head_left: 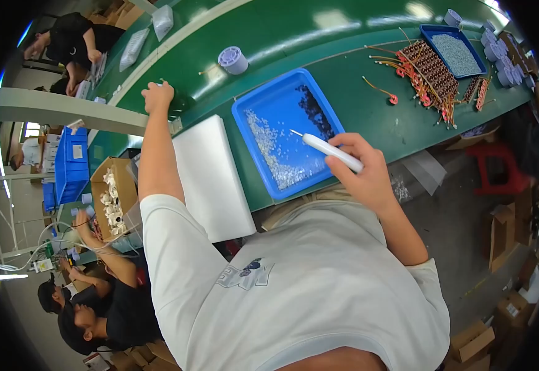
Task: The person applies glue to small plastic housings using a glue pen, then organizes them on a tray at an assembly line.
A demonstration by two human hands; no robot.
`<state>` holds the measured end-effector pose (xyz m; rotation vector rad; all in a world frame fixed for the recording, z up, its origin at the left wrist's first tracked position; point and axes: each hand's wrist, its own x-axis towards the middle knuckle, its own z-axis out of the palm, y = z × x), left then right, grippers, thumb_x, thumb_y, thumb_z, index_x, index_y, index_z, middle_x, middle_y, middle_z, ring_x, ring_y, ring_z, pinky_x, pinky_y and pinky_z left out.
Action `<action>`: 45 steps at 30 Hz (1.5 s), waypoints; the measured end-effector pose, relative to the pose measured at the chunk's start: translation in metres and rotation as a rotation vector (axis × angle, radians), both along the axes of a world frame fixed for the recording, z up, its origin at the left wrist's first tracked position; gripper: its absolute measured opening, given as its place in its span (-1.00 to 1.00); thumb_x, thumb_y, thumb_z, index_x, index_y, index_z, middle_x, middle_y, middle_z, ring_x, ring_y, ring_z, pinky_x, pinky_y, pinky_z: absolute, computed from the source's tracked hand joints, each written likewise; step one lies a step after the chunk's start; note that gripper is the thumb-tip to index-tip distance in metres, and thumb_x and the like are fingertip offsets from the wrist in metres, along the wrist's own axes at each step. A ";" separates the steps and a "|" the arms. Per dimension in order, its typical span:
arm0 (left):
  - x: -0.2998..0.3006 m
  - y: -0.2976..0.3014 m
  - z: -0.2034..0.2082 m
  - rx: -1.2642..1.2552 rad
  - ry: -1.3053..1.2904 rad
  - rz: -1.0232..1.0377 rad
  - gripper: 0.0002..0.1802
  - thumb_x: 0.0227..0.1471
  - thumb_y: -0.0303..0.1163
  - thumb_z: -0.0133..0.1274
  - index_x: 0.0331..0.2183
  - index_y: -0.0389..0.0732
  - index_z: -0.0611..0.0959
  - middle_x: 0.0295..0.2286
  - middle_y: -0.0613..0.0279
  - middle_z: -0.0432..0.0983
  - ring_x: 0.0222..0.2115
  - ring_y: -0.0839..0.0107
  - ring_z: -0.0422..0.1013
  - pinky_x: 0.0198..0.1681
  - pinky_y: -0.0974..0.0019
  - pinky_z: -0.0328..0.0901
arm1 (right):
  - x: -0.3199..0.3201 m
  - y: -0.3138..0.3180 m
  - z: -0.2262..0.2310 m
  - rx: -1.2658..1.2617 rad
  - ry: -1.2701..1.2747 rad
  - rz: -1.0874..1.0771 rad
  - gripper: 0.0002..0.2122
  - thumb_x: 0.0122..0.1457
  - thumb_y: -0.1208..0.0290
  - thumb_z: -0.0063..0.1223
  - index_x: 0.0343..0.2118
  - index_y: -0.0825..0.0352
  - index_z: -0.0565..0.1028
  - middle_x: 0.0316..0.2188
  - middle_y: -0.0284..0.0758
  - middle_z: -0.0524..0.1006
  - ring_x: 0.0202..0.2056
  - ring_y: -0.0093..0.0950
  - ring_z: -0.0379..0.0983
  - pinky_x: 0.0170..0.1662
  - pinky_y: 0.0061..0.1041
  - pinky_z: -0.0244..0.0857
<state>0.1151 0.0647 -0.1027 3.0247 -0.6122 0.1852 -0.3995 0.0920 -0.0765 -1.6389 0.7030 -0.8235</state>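
Observation:
My right hand [368, 173] holds a slim white pen-shaped tool [328, 150], its thin metal tip pointing left over a blue tray [284, 99]. Small clear pieces [288, 176] are scattered along the tray's left and near sides. Dark small pieces [314, 111] lie in a strip along its far right side. My left arm is stretched far forward, and my left hand [159, 97] is over the green belt beside a pale beam. Its fingers are curled together; whatever they hold, if anything, is too small to make out.
A white foam slab [206, 179] lies left of the tray. A pale purple spool [233, 60] stands on the green belt [306, 31]. Rows of brown-red coiled parts with wires [430, 74] and another blue tray [455, 54] are at right. Co-workers sit at left beside a carton [130, 179].

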 end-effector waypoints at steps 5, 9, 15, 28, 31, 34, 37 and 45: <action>0.017 -0.009 -0.006 -0.187 0.097 0.010 -0.25 -0.18 -0.02 -0.03 0.04 -0.14 0.21 0.00 -0.14 0.15 -0.03 -0.04 0.22 -0.04 0.01 0.17 | 0.018 0.003 -0.020 0.017 -0.179 -0.056 -0.89 0.10 0.59 -0.08 -0.30 0.41 0.33 -0.50 -0.36 0.39 -0.55 -0.69 0.27 -0.50 -0.75 0.18; 0.020 -0.023 -0.013 -0.130 0.195 -0.020 -0.15 -0.30 -0.06 0.03 0.06 -0.11 0.16 0.02 -0.17 0.12 -0.02 -0.05 0.21 -0.02 0.03 0.17 | 0.033 0.000 -0.033 0.075 -0.267 -0.162 -0.91 0.05 0.57 0.02 -0.47 0.37 0.34 -0.61 -0.40 0.38 -0.63 -0.74 0.25 -0.59 -0.72 0.10; 0.029 -0.031 -0.029 -0.081 0.237 -0.112 -0.01 -0.37 -0.03 0.10 0.10 -0.16 0.09 0.02 -0.33 0.07 0.02 -0.13 0.12 0.04 0.07 0.12 | 0.042 -0.003 -0.046 -0.112 -0.116 -0.132 -0.90 0.05 0.57 0.03 -0.49 0.36 0.33 -0.61 -0.42 0.36 -0.64 -0.75 0.23 -0.61 -0.74 0.08; 0.017 -0.053 -0.042 -0.028 0.045 -0.274 -0.23 -0.20 -0.10 0.03 0.01 -0.33 0.25 0.00 -0.19 0.16 -0.03 -0.08 0.20 0.00 0.15 0.18 | 0.044 -0.009 -0.048 -0.244 -0.010 -0.144 -0.90 0.03 0.59 0.04 -0.51 0.35 0.34 -0.60 -0.44 0.36 -0.65 -0.73 0.19 -0.63 -0.72 0.05; 0.003 -0.053 -0.032 0.025 -0.021 -0.306 -0.33 -0.11 -0.14 0.00 -0.02 -0.37 0.31 0.01 -0.12 0.19 -0.03 -0.06 0.21 0.01 0.16 0.17 | 0.044 -0.005 -0.046 -0.238 0.011 -0.136 -0.90 0.02 0.60 0.04 -0.52 0.35 0.34 -0.59 -0.43 0.36 -0.63 -0.72 0.20 -0.61 -0.70 0.06; -0.002 -0.050 -0.026 0.086 0.125 -0.328 -0.13 -0.17 -0.09 -0.01 0.11 -0.34 0.10 0.11 -0.21 -0.05 0.09 -0.13 0.00 0.12 0.17 0.03 | 0.046 -0.003 -0.040 -0.191 0.036 -0.124 -0.90 0.01 0.60 0.04 -0.52 0.36 0.34 -0.58 -0.42 0.36 -0.61 -0.69 0.22 -0.59 -0.67 0.08; 0.027 -0.023 0.005 -0.195 0.741 -0.695 -0.09 -0.17 -0.09 -0.02 0.12 -0.34 0.04 0.10 -0.25 -0.04 0.09 -0.11 0.01 0.12 0.19 0.03 | 0.045 -0.002 -0.038 -0.242 0.051 -0.106 -0.91 0.01 0.61 0.03 -0.52 0.36 0.34 -0.54 -0.38 0.36 -0.56 -0.62 0.25 -0.54 -0.63 0.11; -0.021 -0.065 -0.026 -0.120 0.181 -0.260 -0.05 -0.19 -0.10 0.00 0.13 -0.33 -0.03 0.06 -0.34 -0.01 0.09 -0.04 0.05 0.10 0.18 0.07 | 0.039 -0.022 -0.046 -0.541 0.030 -0.158 -0.92 0.13 0.55 -0.11 -0.36 0.38 0.26 -0.42 -0.32 0.30 -0.51 -0.65 0.27 -0.48 -0.72 0.20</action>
